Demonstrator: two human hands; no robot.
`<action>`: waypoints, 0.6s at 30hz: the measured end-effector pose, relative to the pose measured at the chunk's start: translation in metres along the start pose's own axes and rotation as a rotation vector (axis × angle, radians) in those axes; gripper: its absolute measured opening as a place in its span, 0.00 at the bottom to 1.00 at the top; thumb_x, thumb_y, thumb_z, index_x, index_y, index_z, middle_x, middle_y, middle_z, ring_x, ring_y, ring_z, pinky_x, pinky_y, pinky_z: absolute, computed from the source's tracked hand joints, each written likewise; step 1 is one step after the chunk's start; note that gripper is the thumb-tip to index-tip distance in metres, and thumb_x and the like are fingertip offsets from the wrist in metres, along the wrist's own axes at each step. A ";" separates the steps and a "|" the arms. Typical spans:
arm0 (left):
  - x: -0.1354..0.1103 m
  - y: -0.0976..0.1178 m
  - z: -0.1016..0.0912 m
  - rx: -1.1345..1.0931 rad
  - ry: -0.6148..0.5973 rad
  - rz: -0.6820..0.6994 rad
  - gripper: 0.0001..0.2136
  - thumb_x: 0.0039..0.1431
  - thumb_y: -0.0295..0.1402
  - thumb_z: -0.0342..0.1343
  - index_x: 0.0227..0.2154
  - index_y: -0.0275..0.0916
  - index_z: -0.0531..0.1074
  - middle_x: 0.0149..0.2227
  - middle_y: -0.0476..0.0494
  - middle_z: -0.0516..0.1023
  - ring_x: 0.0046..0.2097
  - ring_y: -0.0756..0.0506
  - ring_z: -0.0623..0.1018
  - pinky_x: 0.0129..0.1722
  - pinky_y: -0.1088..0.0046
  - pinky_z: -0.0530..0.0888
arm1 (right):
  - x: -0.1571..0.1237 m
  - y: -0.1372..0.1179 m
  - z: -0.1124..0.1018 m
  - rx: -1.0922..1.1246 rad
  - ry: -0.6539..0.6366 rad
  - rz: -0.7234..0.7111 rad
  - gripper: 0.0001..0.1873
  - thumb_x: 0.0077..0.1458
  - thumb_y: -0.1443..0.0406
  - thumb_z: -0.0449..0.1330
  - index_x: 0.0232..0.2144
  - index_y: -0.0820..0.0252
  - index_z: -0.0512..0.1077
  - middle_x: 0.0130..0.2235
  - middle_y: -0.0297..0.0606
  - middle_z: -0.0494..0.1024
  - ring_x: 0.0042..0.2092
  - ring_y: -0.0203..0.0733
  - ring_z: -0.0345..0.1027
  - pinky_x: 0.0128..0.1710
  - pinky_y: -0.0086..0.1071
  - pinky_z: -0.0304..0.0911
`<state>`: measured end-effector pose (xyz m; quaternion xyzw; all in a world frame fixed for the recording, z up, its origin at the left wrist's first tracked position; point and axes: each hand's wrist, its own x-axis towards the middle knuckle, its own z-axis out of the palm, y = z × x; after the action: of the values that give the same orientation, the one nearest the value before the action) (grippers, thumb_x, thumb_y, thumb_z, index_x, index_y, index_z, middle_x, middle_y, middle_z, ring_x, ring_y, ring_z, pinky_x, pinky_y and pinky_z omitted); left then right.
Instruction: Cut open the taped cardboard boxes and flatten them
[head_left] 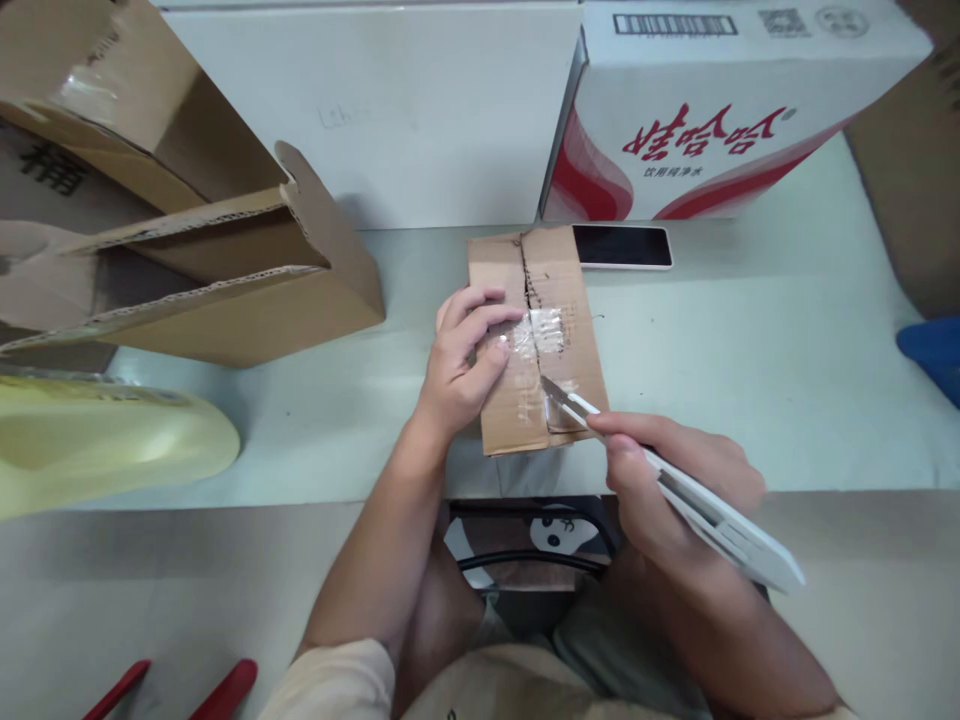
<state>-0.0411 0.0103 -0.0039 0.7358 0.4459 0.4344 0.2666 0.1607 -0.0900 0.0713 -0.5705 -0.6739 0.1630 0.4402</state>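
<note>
Taped box [559, 345], one; left grip [466, 358] half-spread on top; right grip [654, 512] closed round one knife [724, 532].

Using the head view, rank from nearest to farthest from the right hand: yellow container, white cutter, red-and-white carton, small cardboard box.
1. White cutter: in the right hand.
2. Small cardboard box: front left.
3. Red-and-white carton: farther forward.
4. Yellow container: far left.

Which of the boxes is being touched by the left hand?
The small brown box: the left hand lies on it, with the knife at its seam. The other boxes stand untouched.
</note>
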 end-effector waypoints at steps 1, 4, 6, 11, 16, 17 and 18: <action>0.000 0.000 0.000 -0.005 0.005 0.004 0.19 0.69 0.47 0.49 0.52 0.44 0.77 0.60 0.37 0.75 0.65 0.35 0.71 0.71 0.51 0.66 | 0.000 0.001 0.000 0.003 -0.008 0.006 0.10 0.62 0.66 0.61 0.33 0.57 0.83 0.19 0.28 0.76 0.16 0.32 0.63 0.24 0.29 0.70; 0.001 0.000 0.000 0.002 0.006 -0.004 0.19 0.68 0.47 0.49 0.51 0.45 0.77 0.60 0.38 0.75 0.65 0.35 0.72 0.70 0.50 0.66 | -0.001 0.006 0.001 0.011 -0.013 0.001 0.12 0.63 0.62 0.60 0.31 0.55 0.82 0.18 0.30 0.74 0.17 0.35 0.65 0.23 0.30 0.70; 0.001 0.001 0.001 0.012 0.003 -0.021 0.19 0.68 0.47 0.48 0.51 0.45 0.77 0.60 0.38 0.75 0.65 0.35 0.71 0.70 0.50 0.66 | -0.003 0.011 0.002 0.018 -0.008 -0.027 0.13 0.63 0.60 0.59 0.31 0.54 0.82 0.19 0.31 0.76 0.20 0.37 0.69 0.24 0.31 0.71; 0.001 0.000 0.000 0.003 -0.002 -0.021 0.19 0.68 0.48 0.48 0.51 0.45 0.77 0.60 0.38 0.74 0.65 0.36 0.71 0.71 0.50 0.65 | -0.007 0.014 0.000 0.053 -0.016 -0.071 0.13 0.64 0.59 0.59 0.32 0.52 0.82 0.22 0.33 0.79 0.21 0.38 0.71 0.24 0.32 0.72; 0.001 0.000 0.000 0.017 -0.015 -0.040 0.20 0.68 0.48 0.48 0.52 0.46 0.77 0.61 0.39 0.74 0.66 0.35 0.71 0.71 0.50 0.66 | -0.006 0.003 -0.009 0.002 -0.061 -0.019 0.09 0.63 0.65 0.61 0.34 0.53 0.81 0.28 0.33 0.84 0.27 0.39 0.77 0.30 0.32 0.76; 0.001 0.000 0.000 0.009 -0.009 -0.035 0.19 0.67 0.48 0.48 0.51 0.46 0.77 0.61 0.39 0.75 0.66 0.35 0.71 0.71 0.49 0.66 | -0.006 0.001 -0.012 0.003 -0.080 -0.041 0.08 0.62 0.67 0.61 0.34 0.53 0.81 0.29 0.32 0.84 0.27 0.38 0.77 0.31 0.31 0.77; 0.001 0.000 0.000 0.004 -0.004 -0.031 0.19 0.67 0.48 0.49 0.51 0.46 0.77 0.61 0.39 0.75 0.66 0.35 0.71 0.71 0.50 0.66 | -0.005 0.000 -0.014 0.013 -0.093 -0.081 0.07 0.62 0.68 0.61 0.35 0.53 0.80 0.29 0.31 0.84 0.26 0.37 0.77 0.32 0.30 0.77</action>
<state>-0.0404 0.0113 -0.0036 0.7301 0.4576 0.4278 0.2731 0.1716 -0.0982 0.0769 -0.5316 -0.7151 0.1757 0.4186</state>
